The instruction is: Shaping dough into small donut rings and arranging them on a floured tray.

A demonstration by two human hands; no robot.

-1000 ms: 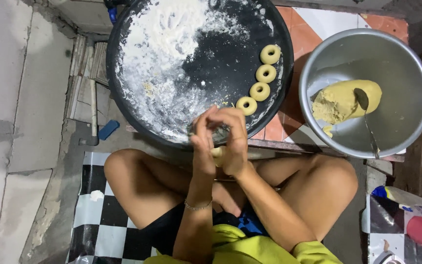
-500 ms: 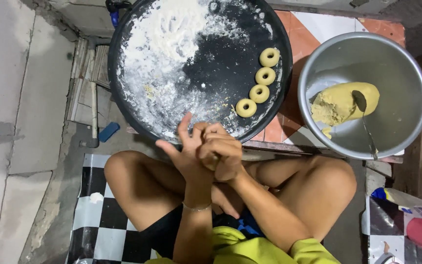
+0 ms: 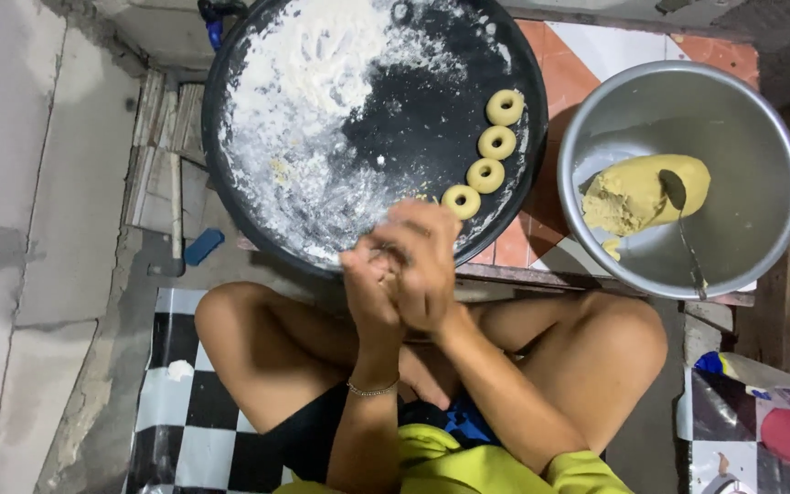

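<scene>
My left hand (image 3: 368,285) and my right hand (image 3: 430,263) are pressed palm to palm over my crossed legs, at the near rim of a big round black tray (image 3: 230,119). They are closed around a small piece of yellow dough, which is hidden between them now. White flour (image 3: 313,101) covers the left half of the tray. Several ring-shaped dough pieces (image 3: 486,174) lie in a curved row along its right side, the nearest just above my right hand.
A metal bowl (image 3: 733,101) at the right holds a lump of yellow dough (image 3: 637,192) with a spoon (image 3: 683,229) stuck in it. The tray and bowl rest on a low tiled surface (image 3: 587,55). A black-and-white checked mat (image 3: 171,402) lies under me.
My hands have stayed together at the tray's rim while sliding against each other. The left fingers, spread half a second ago, have closed in, and the sliver of dough seen earlier is covered.
</scene>
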